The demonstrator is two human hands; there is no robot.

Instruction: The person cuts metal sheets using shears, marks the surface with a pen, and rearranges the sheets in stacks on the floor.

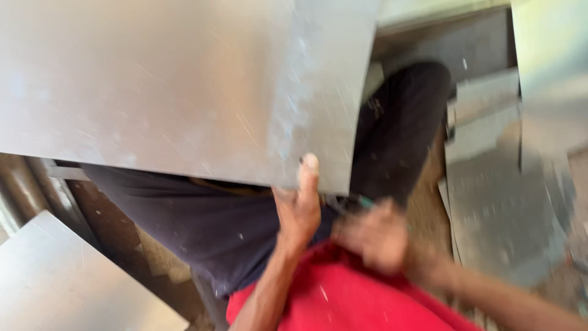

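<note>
Sheet: we hold a large flat grey metal sheet [177, 86] over our lap, filling the upper left of the view, its near edge above our dark trousers [202, 220].
Left hand: our left hand [299, 208] grips the sheet's near lower corner, thumb on top and pressed flat, the other fingers hidden beneath, so we clamp the edge.
Right hand: our right hand [373, 236] is blurred, just beside the left, fingers curled around a small dark tool with a green part [358, 202]; we cannot tell what kind.
Risk, edge: we judge the bare thumb could be cut, since it lies right on a thin raw edge.
Risk, slip: held at one corner only, the wide sheet could tilt or slide off our knees.
Risk, tool: working so near the left hand, the tool could catch the fingers.
Surface: no bench shows; our lap and red shirt [343, 294] are below the sheet.
Room: a dusty floor with more grey sheet offcuts [490, 184] at right, another pale sheet [61, 282] at lower left, brown metal framing [92, 202] beside it.
</note>
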